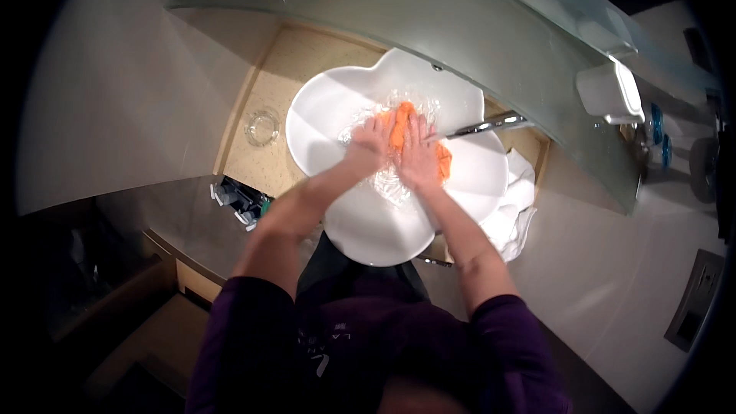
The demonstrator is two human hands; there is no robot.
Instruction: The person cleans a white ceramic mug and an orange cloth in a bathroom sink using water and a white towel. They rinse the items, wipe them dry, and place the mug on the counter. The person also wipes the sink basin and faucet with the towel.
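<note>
An orange cloth [402,124] lies bunched and wet in a white lobed washbasin [376,238], with clear, rippling water around it. My left hand [371,142] presses on the cloth from the left, its fingers closed over the folds. My right hand [418,155] grips it from the right, and a fold sticks out beyond the wrist side. Between the two hands the cloth bulges up. A chrome faucet [487,126] reaches over the basin from the right, its tip close to my right fingers.
A clear glass dish [262,128] sits on the beige counter [295,50] left of the basin. White towels [515,211] lie at its right. A frosted glass shelf [460,27] crosses behind, with a white cup [609,93] at its right end. Small dark bottles [241,201] stand lower left.
</note>
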